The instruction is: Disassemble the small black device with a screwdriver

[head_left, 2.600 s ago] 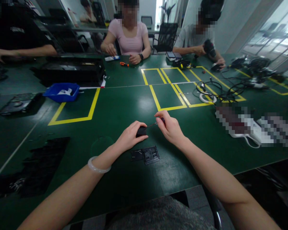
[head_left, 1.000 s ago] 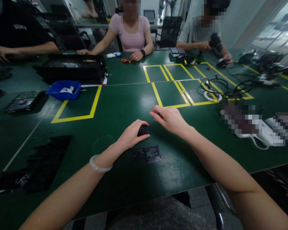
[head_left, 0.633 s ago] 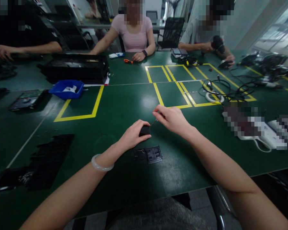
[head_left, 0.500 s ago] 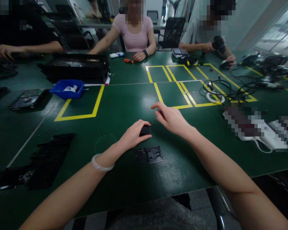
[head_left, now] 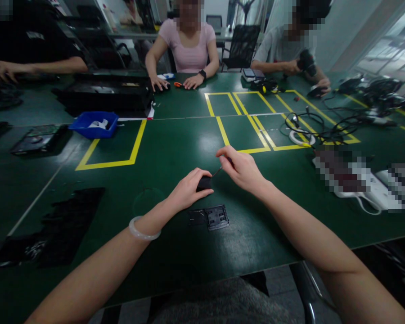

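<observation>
On the green table (head_left: 175,155), my left hand (head_left: 189,188) is closed around a small black block (head_left: 204,183), fingers on its far side and thumb on its near side. My right hand (head_left: 239,168) is closed on a thin screwdriver-like tool (head_left: 217,171), whose tip meets the block's right far corner; its handle is mostly hidden in my fingers. Just in front of the block lie a flat black plastic frame (head_left: 218,217) and a thin dark piece (head_left: 197,217) beside it.
A blue tray (head_left: 94,126) stands at the left near a long black housing (head_left: 104,92). Black parts (head_left: 72,225) lie at the near left. Cables (head_left: 310,126) and a white power strip (head_left: 374,191) are at the right. Three people sit across the table.
My right hand has shifted slightly to the right with the tool; my left hand has kept its place. Across the table, the person in pink now has a hand on a dark object.
</observation>
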Tool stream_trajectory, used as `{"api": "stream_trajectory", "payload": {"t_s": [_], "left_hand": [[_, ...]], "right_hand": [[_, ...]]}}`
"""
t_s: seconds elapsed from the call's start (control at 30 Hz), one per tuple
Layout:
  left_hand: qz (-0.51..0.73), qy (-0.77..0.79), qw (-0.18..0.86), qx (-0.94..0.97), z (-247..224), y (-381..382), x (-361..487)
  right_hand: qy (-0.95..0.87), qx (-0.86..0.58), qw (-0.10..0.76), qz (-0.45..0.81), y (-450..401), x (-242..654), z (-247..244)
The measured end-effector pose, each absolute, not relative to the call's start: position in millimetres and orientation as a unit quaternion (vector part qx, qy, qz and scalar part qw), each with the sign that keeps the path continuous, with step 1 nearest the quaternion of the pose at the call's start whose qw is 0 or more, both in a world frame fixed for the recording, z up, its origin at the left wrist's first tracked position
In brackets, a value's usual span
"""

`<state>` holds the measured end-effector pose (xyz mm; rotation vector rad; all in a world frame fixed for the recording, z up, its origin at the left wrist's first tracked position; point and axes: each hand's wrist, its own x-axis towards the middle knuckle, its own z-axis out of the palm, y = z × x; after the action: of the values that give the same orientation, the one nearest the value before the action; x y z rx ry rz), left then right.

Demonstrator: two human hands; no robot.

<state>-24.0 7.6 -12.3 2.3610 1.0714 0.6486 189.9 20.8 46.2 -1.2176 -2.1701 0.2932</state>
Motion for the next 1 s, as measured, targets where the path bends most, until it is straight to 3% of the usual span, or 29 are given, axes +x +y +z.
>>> {"api": "stream_trajectory", "payload": {"t_s": [1.0], "left_hand": [[0.237, 0.386, 0.237, 0.86, -10, 6, -24]], "right_hand": [[-0.768, -0.491, 0.388, 0.138, 12, 193, 29]]}}
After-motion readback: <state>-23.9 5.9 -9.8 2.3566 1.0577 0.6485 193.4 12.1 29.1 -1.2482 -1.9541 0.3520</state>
